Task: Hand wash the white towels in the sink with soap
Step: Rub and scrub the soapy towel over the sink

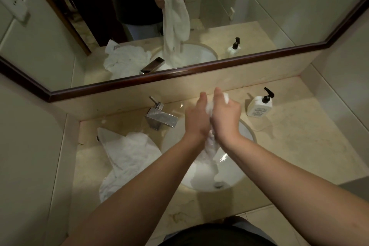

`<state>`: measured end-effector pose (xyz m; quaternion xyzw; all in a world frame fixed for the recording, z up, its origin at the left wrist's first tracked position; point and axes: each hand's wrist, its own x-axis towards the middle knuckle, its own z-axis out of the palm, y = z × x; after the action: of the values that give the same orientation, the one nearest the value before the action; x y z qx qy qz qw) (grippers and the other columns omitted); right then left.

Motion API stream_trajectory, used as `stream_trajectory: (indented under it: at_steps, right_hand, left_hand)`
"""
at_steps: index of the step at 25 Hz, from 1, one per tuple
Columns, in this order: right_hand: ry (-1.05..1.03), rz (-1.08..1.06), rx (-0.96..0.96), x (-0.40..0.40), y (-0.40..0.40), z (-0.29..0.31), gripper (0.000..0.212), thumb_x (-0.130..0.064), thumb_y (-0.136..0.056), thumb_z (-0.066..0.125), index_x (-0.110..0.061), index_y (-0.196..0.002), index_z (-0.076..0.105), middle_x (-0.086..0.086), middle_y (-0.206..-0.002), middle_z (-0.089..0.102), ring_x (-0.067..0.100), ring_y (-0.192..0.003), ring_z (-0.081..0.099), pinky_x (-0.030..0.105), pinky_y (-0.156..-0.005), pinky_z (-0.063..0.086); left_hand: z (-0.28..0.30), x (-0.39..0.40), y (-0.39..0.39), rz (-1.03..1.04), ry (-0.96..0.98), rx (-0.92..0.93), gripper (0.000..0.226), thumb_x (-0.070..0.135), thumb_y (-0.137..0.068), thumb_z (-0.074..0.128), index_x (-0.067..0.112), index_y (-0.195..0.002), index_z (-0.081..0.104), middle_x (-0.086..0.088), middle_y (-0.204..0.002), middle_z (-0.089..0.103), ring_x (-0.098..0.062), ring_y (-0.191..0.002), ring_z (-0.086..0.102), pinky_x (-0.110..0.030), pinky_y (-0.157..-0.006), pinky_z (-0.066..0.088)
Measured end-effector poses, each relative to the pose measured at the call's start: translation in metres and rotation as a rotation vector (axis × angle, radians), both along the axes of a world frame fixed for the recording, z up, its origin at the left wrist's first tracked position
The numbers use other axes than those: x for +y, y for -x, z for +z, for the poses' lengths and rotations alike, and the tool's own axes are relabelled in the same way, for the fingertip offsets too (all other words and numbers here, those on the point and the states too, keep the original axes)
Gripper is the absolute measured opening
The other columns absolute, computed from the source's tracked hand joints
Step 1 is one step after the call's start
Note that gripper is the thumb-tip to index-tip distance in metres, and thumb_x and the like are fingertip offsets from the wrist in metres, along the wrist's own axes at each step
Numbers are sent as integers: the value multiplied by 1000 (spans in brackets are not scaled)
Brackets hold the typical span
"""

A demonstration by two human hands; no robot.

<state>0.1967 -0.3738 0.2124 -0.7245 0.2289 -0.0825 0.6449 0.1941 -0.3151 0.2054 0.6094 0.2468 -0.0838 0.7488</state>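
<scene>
Above the sink point(237, 175) I clench 1 wet towel point(209, 146) between left hand point(196, 120) and right hand point(226, 116); loose rubbing could drip onto the counter point(299, 146).

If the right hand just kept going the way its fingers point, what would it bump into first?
Probably the backsplash below the mirror. The right hand, gripping the towel, points up and away; depth is unclear.

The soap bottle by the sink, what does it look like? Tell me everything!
The soap bottle is white and squarish, likely plastic, with a black pump on top whose spout points right. A label with small dark print, too tiny to read, covers its front. It stands upright on the beige marble-look counter, right of the sink, near the back wall. Nothing touches it but the counter; both hands are away from it. The mirror shows it too.
</scene>
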Motion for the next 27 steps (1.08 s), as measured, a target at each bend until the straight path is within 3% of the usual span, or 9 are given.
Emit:
stream_trajectory:
  at_steps: [4,7,11,13,15,18,21,25,27]
  right_hand:
    - [42,114,-8,9,3,4,51,-35,-97,56,-18,-50,52,-7,-45,51,10,-46,50,28,-51,41]
    - [18,8,4,7,-9,4,50,-40,-96,56,-17,-52,49,-2,-49,54,17,-51,53,39,-60,47]
    - [54,156,60,19,5,0,49,-41,-95,56,-12,-56,58,4,-55,61,19,-57,59,39,-62,49]
    - [15,44,49,9,-5,4,51,-40,-94,60,-15,-50,51,1,-48,53,17,-50,51,41,-59,45]
    - [15,51,27,12,-2,7,51,-40,-94,60,-12,-52,53,2,-50,55,17,-51,53,41,-57,47]
    - [25,164,37,22,8,5,55,-42,-93,60,-6,-52,55,4,-49,54,17,-49,51,36,-53,44]
    - [9,-16,48,12,-8,5,51,-40,-94,59,-15,-51,50,2,-49,53,18,-50,51,41,-58,46]
    - [80,133,110,22,9,-3,51,-43,-94,58,-10,-56,58,5,-54,59,19,-55,58,38,-57,49]
    - [13,2,100,13,2,-1,51,-44,-93,58,-13,-52,53,2,-50,54,20,-53,54,46,-63,50]
  left_hand:
    - [-4,8,-6,54,49,10,47,49,-100,51,10,-76,63,-2,-67,65,-16,-67,62,-31,-69,48]
    - [-4,6,-4,43,-20,-34,46,46,-101,50,9,-76,62,-2,-67,63,-16,-70,60,-30,-70,47]
    - [-3,17,-3,46,111,87,44,47,-101,50,10,-84,67,-2,-72,69,-15,-72,67,-22,-58,52]
    - [0,12,4,-36,95,85,45,48,-102,47,12,-95,72,-4,-85,75,-13,-80,72,-27,-71,59]
    - [0,15,-2,-10,50,66,45,50,-100,49,13,-88,71,-5,-83,74,-19,-83,71,-36,-82,57]
    - [-5,19,-8,62,68,73,44,52,-99,50,14,-82,64,-3,-78,66,-19,-76,64,-30,-69,52]
    - [-10,10,-3,55,56,21,57,62,-89,53,9,-98,70,-6,-97,73,-17,-93,70,-40,-91,55]
    - [-15,18,-5,50,103,90,46,51,-99,51,13,-76,62,-1,-69,65,-7,-60,64,-22,-60,53]
    - [-19,11,-3,-13,18,61,44,55,-97,50,14,-93,67,-2,-91,70,-10,-84,69,-30,-81,55]
